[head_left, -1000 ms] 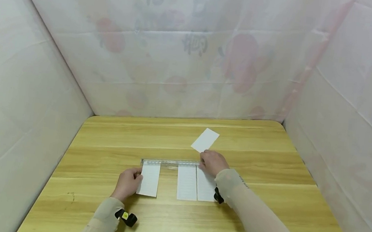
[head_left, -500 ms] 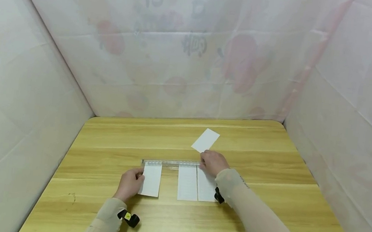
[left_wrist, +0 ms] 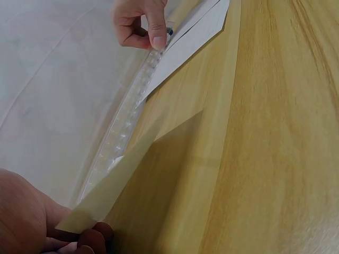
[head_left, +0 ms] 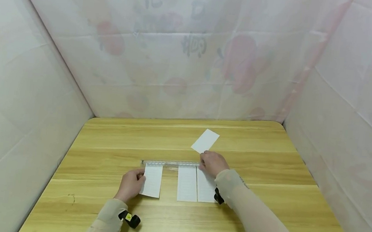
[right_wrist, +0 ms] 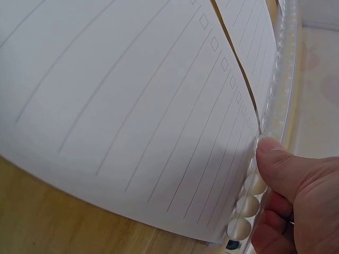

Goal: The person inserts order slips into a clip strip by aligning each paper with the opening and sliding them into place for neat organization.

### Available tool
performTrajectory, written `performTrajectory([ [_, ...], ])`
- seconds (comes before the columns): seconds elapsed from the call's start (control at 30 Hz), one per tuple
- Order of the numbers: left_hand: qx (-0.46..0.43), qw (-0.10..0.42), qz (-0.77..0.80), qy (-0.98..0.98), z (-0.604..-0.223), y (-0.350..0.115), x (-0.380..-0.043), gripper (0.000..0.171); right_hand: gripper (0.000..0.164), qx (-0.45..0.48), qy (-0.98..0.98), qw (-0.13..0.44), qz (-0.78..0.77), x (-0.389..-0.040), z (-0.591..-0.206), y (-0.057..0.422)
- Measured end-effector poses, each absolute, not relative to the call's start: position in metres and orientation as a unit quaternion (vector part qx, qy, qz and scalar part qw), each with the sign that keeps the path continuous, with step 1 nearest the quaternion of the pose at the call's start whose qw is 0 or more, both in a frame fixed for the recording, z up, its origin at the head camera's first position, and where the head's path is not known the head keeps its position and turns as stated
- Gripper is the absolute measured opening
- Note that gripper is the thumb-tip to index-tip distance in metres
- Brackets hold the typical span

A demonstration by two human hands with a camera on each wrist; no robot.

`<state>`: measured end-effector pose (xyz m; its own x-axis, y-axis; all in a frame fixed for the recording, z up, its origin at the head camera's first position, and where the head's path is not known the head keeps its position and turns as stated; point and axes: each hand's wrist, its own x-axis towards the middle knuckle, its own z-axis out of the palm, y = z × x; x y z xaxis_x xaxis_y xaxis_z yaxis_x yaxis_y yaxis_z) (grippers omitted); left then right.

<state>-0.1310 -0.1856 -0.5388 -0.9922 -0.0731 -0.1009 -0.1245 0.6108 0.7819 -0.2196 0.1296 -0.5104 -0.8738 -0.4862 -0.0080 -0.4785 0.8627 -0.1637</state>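
Observation:
My left hand (head_left: 131, 184) pinches the left edge of a white lined card (head_left: 152, 181), whose top lies at the left part of a clear plastic strip (head_left: 171, 164). In the left wrist view this card (left_wrist: 110, 194) is tilted up off the table. My right hand (head_left: 214, 163) grips the strip near its right end. The right wrist view shows the thumb (right_wrist: 273, 147) on the strip, which has a row of rounded bumps. Two more cards, a middle one (head_left: 187, 184) and a right one (head_left: 206, 186), hang side by side from the strip, the latter partly hidden by my arm.
A blank white card (head_left: 205, 140) lies slanted on the wooden table (head_left: 109, 134) just beyond my right hand. Pale printed cloth (head_left: 177, 69) walls the table in at the back and both sides. Bare strip shows between the left and middle cards.
My left hand and its card have shifted slightly to the right along the strip. The right hand stays in place.

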Motion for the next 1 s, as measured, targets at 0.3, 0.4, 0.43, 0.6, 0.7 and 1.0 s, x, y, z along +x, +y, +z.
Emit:
performTrajectory([
  [0.3,-0.062,0.029,0.439,0.896,-0.539,-0.1832,-0.1311,0.029,0.024,-0.252,0.964,0.022,-0.077,-0.2195,-0.5107,0.1291],
  [0.4,-0.064,0.025,0.445,0.893,-0.5391,-0.1818,-0.1303,0.028,0.025,-0.255,0.964,0.022,-0.077,-0.2196,-0.5109,0.1297],
  [0.43,-0.064,0.025,0.446,0.892,-0.5389,-0.1813,-0.1301,0.028,0.026,-0.255,0.964,0.022,-0.077,-0.2197,-0.5111,0.1301],
  [0.6,-0.065,0.029,0.452,0.889,-0.539,-0.1803,-0.1303,0.03,0.024,-0.252,0.964,0.027,-0.081,-0.2195,-0.5099,0.1315],
  [0.7,-0.069,0.034,0.457,0.886,-0.5387,-0.1798,-0.1305,0.03,0.023,-0.248,0.965,0.031,-0.084,-0.219,-0.5088,0.1317],
  [1.0,-0.091,0.043,0.49,0.866,-0.5415,-0.1771,-0.1351,0.031,0.023,-0.246,0.965,0.028,-0.089,-0.218,-0.5076,0.1335],
])
